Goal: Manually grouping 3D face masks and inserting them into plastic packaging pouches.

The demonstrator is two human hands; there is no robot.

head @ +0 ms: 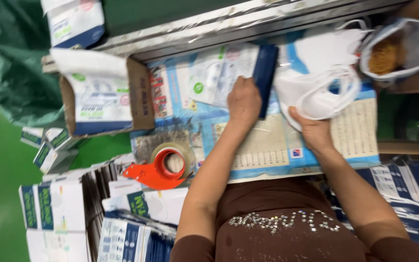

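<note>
I see the white face masks (323, 80) bunched just beyond my right hand (314, 128), whose fingers pinch the pile's near edge. The flat pouch (229, 73) lies under my left hand (243, 102), pressed flat, long axis running leftward from the masks.

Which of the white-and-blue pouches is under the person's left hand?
The flat pouch on the table centre, under the left hand; the others stand in the cardboard box.
</note>
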